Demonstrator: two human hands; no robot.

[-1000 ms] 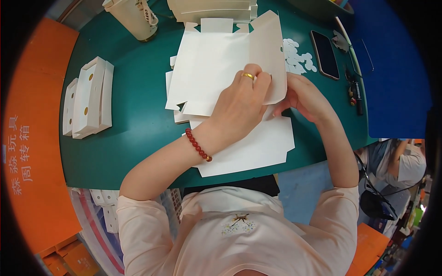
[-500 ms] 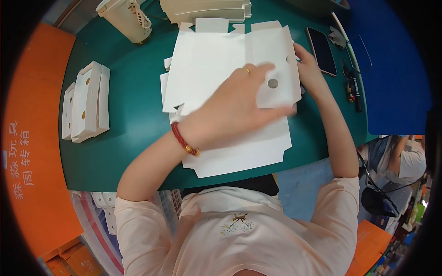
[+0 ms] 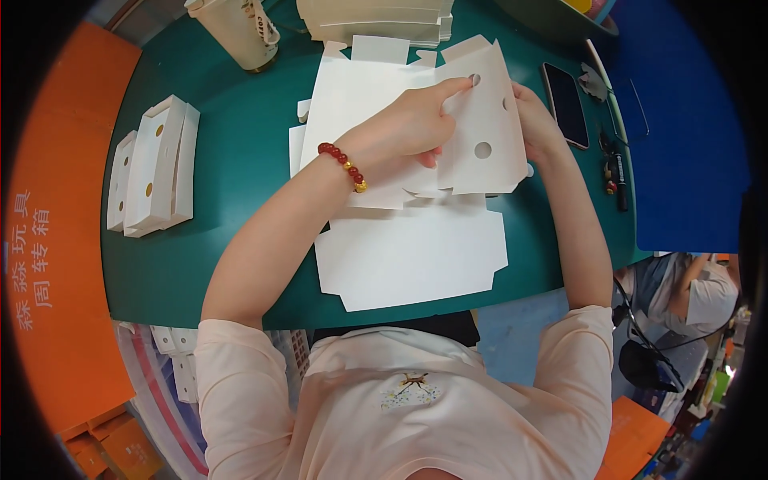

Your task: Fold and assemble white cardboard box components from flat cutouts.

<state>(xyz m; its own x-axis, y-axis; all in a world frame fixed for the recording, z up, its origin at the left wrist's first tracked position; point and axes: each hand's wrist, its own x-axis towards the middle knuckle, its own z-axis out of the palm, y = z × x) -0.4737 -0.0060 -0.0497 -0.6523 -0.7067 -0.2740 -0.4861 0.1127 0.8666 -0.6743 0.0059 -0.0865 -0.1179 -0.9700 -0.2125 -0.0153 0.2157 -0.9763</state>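
A creased white cardboard box blank (image 3: 368,96) with tabs and round holes lies over another flat white blank (image 3: 412,260). My left hand (image 3: 412,124) is over the upper blank, its index finger stretched to the upper round hole and its other fingers curled; it grips nothing. My right hand (image 3: 540,120) grips the blank's raised right-hand panel (image 3: 484,120) at the outer edge, its fingertips partly hidden behind the cardboard.
The green table (image 3: 240,160) bears folded white boxes (image 3: 156,168) at left, a paper cup (image 3: 236,36) and stacked white cardboard (image 3: 380,20) at the back. A phone (image 3: 565,104) and a black pen (image 3: 619,172) lie at right, past my right hand.
My left hand has moved up and left off the lower part of the panel, its index finger now at the upper hole. My right hand keeps its grip on the edge.
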